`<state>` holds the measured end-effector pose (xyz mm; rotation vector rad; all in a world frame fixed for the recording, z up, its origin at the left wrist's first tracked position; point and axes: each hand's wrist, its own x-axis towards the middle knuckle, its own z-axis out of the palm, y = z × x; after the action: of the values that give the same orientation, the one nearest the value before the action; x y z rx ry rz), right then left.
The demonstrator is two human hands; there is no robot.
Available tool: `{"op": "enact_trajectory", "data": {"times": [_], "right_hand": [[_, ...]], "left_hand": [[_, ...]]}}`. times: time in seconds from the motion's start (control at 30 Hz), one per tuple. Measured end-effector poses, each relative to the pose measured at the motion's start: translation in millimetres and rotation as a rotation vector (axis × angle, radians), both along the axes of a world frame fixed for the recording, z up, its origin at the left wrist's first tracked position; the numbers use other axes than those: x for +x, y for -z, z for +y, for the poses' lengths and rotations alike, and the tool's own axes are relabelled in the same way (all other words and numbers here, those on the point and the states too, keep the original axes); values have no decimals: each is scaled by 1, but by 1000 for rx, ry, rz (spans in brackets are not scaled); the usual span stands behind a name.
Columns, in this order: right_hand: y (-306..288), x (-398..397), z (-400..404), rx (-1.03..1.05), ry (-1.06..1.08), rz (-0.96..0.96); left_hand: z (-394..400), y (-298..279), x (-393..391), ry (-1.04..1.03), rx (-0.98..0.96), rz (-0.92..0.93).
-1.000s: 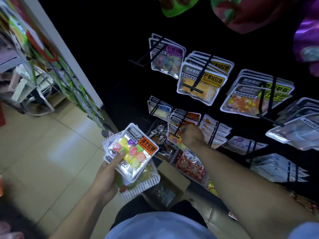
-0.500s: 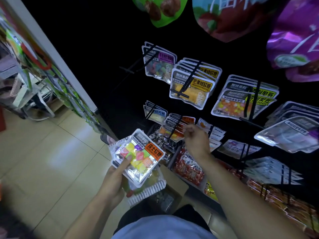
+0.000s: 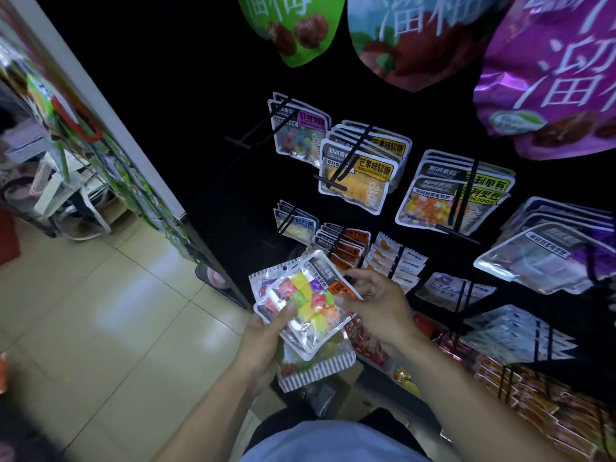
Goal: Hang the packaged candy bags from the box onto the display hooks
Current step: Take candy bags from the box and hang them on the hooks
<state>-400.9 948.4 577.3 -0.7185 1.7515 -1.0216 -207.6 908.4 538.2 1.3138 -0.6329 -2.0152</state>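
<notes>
Both hands are meeting at one stack of candy bags (image 3: 301,308) in front of the person's body. The left hand (image 3: 263,341) is gripping the stack from below and from the left, its thumb lying across the clear front of the top bag (image 3: 310,300). That top bag is showing wrapped candies in pink, yellow, green and purple, with an orange label at its upper right corner. The right hand (image 3: 376,301) is pinching that orange-labelled corner, thumb underneath and fingers curled over the edge. A striped-edged bag (image 3: 316,368) is sticking out from under the stack at its lower end.

Beneath the hands, a cardboard box (image 3: 336,391) is sitting on the floor, mostly hidden by the stack and the arms.

Just above the stack, a row of orange-labelled bags (image 3: 346,243) is hanging on a black display hook (image 3: 338,236) on the dark panel. Higher up, mango-candy bags (image 3: 358,175) with yellow labels are hanging on their own hook, with a purple-labelled bag (image 3: 300,131) to their left and yellow-green-labelled bags (image 3: 456,191) to their right. An empty hook (image 3: 245,140) is jutting out left of the purple-labelled bag. Large green, red and purple snack bags (image 3: 546,75) are hanging along the top. Beige floor tiles (image 3: 110,311) are filling the left side.
</notes>
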Motion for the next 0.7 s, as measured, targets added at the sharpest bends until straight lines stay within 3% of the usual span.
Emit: {"op": "enact_trajectory", "data": {"times": [0.13,0.3,0.43,0.53,0.7], "right_hand": [[0,-11,3,18,46,-62],[6,-34,5,-20,274,-132],[10,-54,4,-41,398,-46],[12,-59,0,-11,300,173],[25,-59,-13,108,-104,520]], "left_hand": [[2,3,1,-9,-3,-18],[0,2,13,-65,13,-26],[-2,6,24,-108,27,-62],[-3,10,29,-119,11,-98],[-6,14,42,-151,20,-101]]}}
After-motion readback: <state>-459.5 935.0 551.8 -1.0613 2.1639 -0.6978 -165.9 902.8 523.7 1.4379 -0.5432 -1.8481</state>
